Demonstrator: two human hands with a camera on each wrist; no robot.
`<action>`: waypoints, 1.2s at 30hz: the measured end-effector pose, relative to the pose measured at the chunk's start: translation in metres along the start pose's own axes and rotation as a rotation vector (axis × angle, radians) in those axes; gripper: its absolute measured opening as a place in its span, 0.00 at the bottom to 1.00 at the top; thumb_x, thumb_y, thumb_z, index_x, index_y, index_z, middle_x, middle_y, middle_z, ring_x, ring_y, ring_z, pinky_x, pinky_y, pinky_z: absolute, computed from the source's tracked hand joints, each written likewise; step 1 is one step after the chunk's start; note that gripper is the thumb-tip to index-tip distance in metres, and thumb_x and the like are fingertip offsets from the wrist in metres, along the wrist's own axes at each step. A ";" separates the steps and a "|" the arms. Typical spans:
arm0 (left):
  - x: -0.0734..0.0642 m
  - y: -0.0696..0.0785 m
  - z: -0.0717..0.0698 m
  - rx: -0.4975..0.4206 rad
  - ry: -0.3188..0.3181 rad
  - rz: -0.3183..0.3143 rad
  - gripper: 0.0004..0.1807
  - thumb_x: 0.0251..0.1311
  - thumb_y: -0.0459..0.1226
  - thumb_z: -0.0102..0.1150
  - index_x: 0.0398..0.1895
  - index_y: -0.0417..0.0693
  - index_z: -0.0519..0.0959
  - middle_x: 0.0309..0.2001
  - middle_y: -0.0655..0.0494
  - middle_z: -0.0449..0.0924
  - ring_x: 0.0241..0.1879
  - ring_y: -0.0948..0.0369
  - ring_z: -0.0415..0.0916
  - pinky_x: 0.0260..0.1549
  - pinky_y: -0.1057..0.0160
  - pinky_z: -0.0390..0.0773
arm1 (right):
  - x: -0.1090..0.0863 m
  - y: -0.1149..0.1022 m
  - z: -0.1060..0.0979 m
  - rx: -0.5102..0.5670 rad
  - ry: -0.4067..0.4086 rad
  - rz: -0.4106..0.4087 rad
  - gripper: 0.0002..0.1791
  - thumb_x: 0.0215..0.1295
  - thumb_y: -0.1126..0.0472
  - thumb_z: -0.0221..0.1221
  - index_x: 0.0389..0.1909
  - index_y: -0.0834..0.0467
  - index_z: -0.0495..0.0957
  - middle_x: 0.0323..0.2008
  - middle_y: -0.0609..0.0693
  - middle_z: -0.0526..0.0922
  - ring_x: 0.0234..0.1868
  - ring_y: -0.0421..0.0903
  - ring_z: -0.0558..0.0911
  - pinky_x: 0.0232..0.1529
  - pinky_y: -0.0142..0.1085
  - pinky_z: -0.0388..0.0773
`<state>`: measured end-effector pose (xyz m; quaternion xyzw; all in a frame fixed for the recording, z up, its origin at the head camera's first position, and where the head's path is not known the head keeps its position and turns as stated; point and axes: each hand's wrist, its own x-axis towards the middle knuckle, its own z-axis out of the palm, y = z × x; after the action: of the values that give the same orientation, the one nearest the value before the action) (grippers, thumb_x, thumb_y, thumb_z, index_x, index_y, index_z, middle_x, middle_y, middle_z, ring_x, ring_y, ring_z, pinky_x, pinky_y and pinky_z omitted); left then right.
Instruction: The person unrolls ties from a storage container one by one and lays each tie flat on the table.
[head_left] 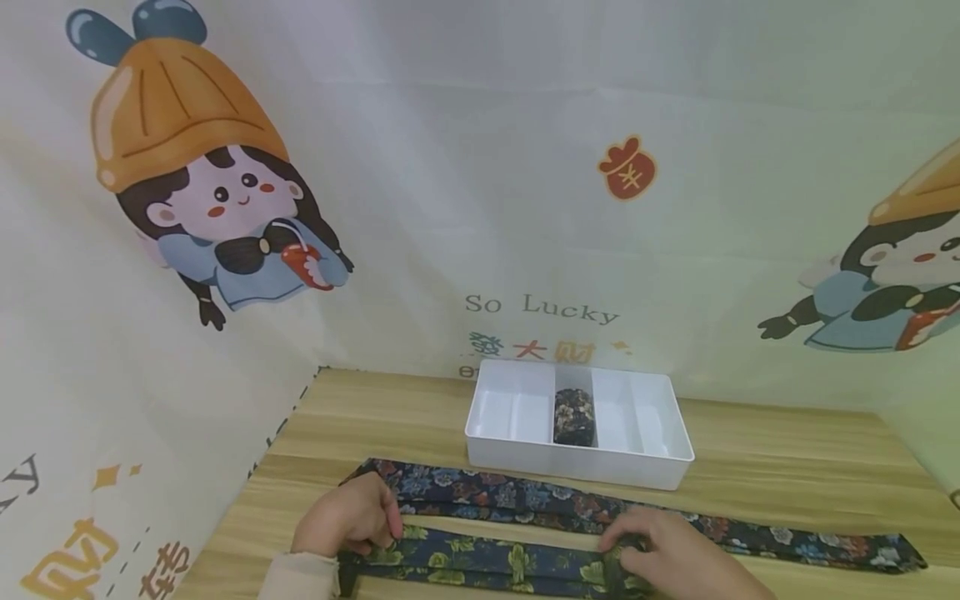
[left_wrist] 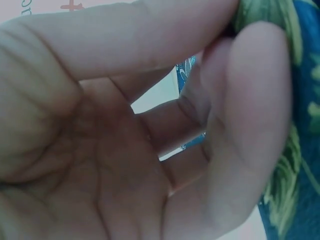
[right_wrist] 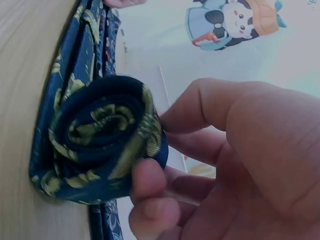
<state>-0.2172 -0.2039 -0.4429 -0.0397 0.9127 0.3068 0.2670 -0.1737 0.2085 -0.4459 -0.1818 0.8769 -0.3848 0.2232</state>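
A navy necktie with yellow-green flowers [head_left: 480,557] lies stretched sideways across the near part of the table. At its left end my left hand [head_left: 348,515] pinches the fabric; in the left wrist view the thumb and fingers [left_wrist: 257,95] meet at the tie. The tie's right end is wound into a coil [right_wrist: 102,132], standing on its edge. My right hand [head_left: 663,546] holds this coil, thumb and fingertips against its outer side. Just beyond lies a second, dark necktie with blue and red flowers [head_left: 517,497], laid out long and flat.
Behind the ties stands a white divided box [head_left: 577,460]. A rolled dark floral necktie [head_left: 574,417] sits in its middle compartment. The wood-grain table [head_left: 390,417] meets a printed cloth backdrop [head_left: 450,192] at the back and left.
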 end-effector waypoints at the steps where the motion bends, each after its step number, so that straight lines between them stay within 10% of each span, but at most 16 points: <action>1: 0.000 0.000 0.000 -0.001 -0.002 -0.001 0.10 0.56 0.22 0.66 0.25 0.45 0.84 0.35 0.54 0.82 0.31 0.57 0.77 0.27 0.60 0.80 | -0.001 0.000 0.000 0.011 0.007 0.010 0.08 0.72 0.57 0.59 0.45 0.48 0.86 0.52 0.52 0.85 0.49 0.50 0.82 0.39 0.40 0.76; 12: 0.000 0.000 0.000 -0.027 -0.010 -0.004 0.10 0.56 0.21 0.64 0.27 0.44 0.83 0.35 0.53 0.81 0.29 0.57 0.76 0.27 0.60 0.80 | -0.002 0.004 0.004 -0.010 0.136 0.204 0.13 0.66 0.47 0.66 0.38 0.51 0.78 0.40 0.45 0.85 0.35 0.44 0.78 0.36 0.43 0.73; 21: 0.002 -0.002 0.000 -0.045 -0.016 -0.004 0.10 0.55 0.20 0.64 0.26 0.44 0.81 0.33 0.51 0.80 0.28 0.58 0.75 0.26 0.61 0.78 | -0.013 0.021 -0.009 0.027 0.071 0.177 0.08 0.66 0.63 0.60 0.45 0.55 0.77 0.38 0.48 0.83 0.31 0.47 0.75 0.34 0.43 0.72; 29: 0.001 -0.004 -0.003 -0.052 -0.021 -0.004 0.10 0.56 0.21 0.63 0.28 0.44 0.81 0.34 0.51 0.80 0.31 0.56 0.76 0.26 0.60 0.78 | 0.004 0.098 -0.018 -0.013 -0.057 0.092 0.07 0.73 0.48 0.59 0.45 0.39 0.85 0.47 0.39 0.86 0.46 0.37 0.82 0.38 0.39 0.77; 36: 0.000 -0.005 -0.003 -0.066 -0.030 -0.001 0.08 0.57 0.22 0.65 0.29 0.43 0.82 0.35 0.52 0.82 0.30 0.57 0.77 0.28 0.60 0.80 | -0.022 0.030 -0.013 0.009 0.001 0.163 0.13 0.66 0.51 0.67 0.37 0.55 0.76 0.33 0.47 0.81 0.26 0.44 0.69 0.28 0.38 0.68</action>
<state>-0.2174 -0.2095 -0.4435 -0.0446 0.8980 0.3371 0.2793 -0.1671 0.2463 -0.4548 -0.1086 0.8873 -0.3693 0.2542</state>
